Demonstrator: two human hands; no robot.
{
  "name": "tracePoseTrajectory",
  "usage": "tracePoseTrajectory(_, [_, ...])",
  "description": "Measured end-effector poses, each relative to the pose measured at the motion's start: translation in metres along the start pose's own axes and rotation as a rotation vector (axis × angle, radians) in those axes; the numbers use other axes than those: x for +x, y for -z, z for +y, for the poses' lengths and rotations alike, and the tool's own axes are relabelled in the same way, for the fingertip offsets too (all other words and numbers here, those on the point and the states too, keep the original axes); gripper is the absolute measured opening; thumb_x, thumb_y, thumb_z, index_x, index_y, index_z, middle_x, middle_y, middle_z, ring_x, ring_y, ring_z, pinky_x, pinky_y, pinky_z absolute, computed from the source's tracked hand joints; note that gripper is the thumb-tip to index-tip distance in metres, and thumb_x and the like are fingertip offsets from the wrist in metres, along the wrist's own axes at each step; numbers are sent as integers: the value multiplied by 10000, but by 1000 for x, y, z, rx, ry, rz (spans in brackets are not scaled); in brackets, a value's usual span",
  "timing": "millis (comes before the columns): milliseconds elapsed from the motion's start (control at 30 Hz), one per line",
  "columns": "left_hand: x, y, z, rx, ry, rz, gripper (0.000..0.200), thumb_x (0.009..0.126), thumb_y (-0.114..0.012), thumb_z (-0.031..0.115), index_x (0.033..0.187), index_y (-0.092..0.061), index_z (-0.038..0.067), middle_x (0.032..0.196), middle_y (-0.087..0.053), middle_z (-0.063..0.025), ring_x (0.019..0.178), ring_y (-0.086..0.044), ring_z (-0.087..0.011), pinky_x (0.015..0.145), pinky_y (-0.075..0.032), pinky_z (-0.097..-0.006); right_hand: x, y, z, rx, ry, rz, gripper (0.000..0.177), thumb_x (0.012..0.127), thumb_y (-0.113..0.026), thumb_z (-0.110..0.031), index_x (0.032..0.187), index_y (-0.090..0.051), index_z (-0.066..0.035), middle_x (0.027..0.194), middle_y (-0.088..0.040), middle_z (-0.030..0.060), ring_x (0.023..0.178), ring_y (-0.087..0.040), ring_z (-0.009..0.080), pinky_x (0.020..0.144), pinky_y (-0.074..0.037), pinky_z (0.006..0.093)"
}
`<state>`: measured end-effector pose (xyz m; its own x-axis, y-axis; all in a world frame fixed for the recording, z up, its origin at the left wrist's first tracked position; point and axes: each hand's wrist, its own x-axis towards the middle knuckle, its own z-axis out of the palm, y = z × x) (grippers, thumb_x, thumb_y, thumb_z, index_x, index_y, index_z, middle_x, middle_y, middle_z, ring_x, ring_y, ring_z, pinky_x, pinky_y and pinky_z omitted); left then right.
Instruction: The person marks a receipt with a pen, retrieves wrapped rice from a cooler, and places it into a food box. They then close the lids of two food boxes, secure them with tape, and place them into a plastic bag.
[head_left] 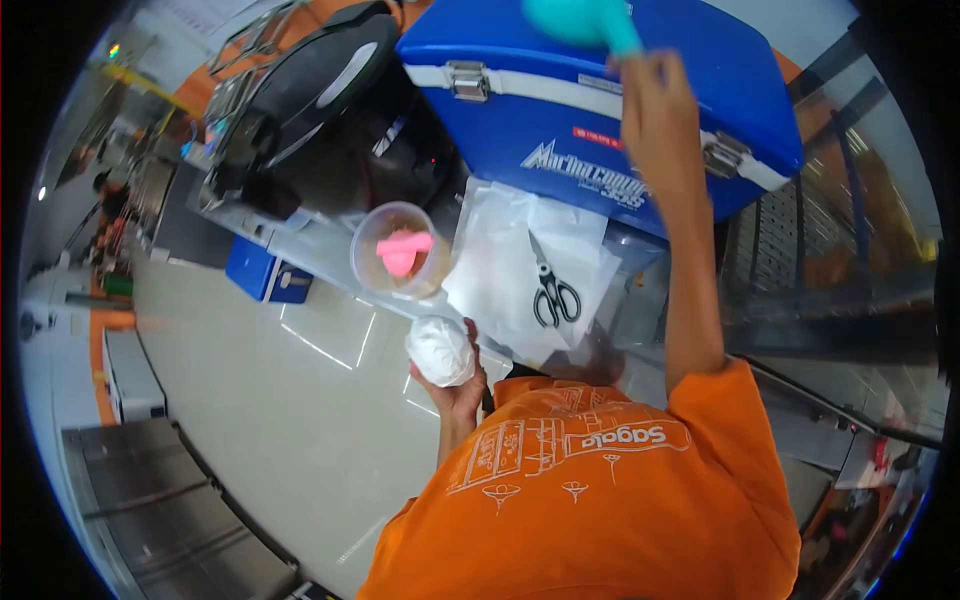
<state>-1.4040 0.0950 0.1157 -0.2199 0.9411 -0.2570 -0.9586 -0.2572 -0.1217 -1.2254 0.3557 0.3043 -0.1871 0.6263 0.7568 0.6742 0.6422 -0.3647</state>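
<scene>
My left hand [462, 392] is wrapped round a rounded white wrapped bundle [440, 351], held low beside the counter edge; its contents are hidden. Stretched far forward over the blue cooler box, my right hand [655, 95] grips the handle of a turquoise scoop [575, 18], whose top is cut off by the frame edge. Near my left hand stands a clear plastic tub [366, 250] holding brownish food and a pink scoop [403, 250]. Black-handled scissors [551, 290] lie on white paper sheets [500, 235] between my hands.
The large blue cooler box [480, 130] with metal latches fills the back of the counter. To its left stands a big black lidded cooker [350, 130]. A smaller blue box [255, 268] sits lower left, and metal shelving [790, 240] rises at right.
</scene>
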Motion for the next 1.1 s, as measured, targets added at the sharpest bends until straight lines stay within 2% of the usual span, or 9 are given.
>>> tracePoseTrajectory(33, [16, -15, 10, 58, -52, 30, 737, 602, -710, 483, 1219, -453, 174, 1224, -410, -141, 1087, -465, -257, 839, -497, -371, -28, 5, -14, 37, -21, -151, 195, 882, -484, -136, 1032, -537, -22, 868, -546, 213, 781, -583, 315, 676, -448, 385])
tracePoseTrajectory(67, [30, -25, 23, 179, -32, -35, 764, 569, -751, 424, 1222, -444, 174, 1218, -410, -135, 1045, -477, -256, 817, -501, -362, -43, 14, -36, 388, -677, -488, 332, 854, -520, -267, 1117, -465, -70, 929, -543, 266, 835, -583, 385, 707, -464, 445])
tracePoseTrajectory(200, [94, -77, 65, 447, -178, -145, 711, 630, -716, 423, 1211, -442, 119, 1129, -474, -152, 920, -506, -257, 801, -489, -343, -131, -41, -16, 450, -537, -1238, 260, 861, -520, -287, 1022, -519, -82, 906, -542, 130, 678, -572, 297, 664, -459, 387])
tracePoseTrajectory(300, [131, -125, 65, 453, -235, -88, 644, 720, -625, 466, 1208, -445, 85, 1087, -507, -165, 891, -511, -253, 756, -494, -326, -153, -74, 13, 422, -671, -1255, 274, 845, -546, -276, 990, -534, -44, 936, -547, 114, 747, -564, 291, 693, -450, 384])
tracePoseTrajectory(433, [165, -159, 60, 484, -71, -236, 686, 740, -468, 597, 1239, -448, 127, 1218, -493, -129, 943, -555, -324, 732, -492, -480, -104, -41, 14, 262, -72, -598, 290, 780, -633, -261, 965, -572, -46, 960, -571, 125, 975, -508, 297, 855, -388, 431])
tracePoseTrajectory(567, [180, -188, 41, 302, 237, -250, 659, 778, -519, 522, 1261, -409, 86, 1169, -457, -195, 901, -555, -290, 683, -521, -368, -35, 34, 71, -565, 192, 10, 512, 626, -707, -424, 1020, -613, -111, 1012, -559, 75, 1110, -471, 271, 978, -266, 498])
tracePoseTrajectory(700, [186, -223, 16, 261, 403, -233, 418, 850, -553, 247, 1166, -444, -4, 1089, -459, -177, 994, -529, -291, 820, -514, -394, -29, 66, 115, -689, 87, -90, 507, 621, -659, -489, 1059, -633, -234, 1034, -584, 29, 1093, -493, 239, 973, -285, 448])
tracePoseTrajectory(933, [233, -231, 43, 1349, -285, -140, 405, 858, -526, 264, 1179, -463, 26, 1082, -505, -177, 946, -539, -237, 750, -496, -305, 18, 88, 127, -787, 255, 121, 532, 663, -633, -487, 1114, -602, -206, 1063, -589, 25, 1004, -536, 242, 891, -371, 415])
tracePoseTrajectory(1100, [268, -287, -74, 1357, 167, -318, 378, 831, -551, 257, 1103, -536, -5, 1040, -582, -126, 930, -581, -194, 794, -492, -318, 150, 164, 189, -583, 192, 191, 433, 759, -567, -441, 1111, -601, -191, 1103, -572, 36, 1001, -543, 223, 891, -370, 346])
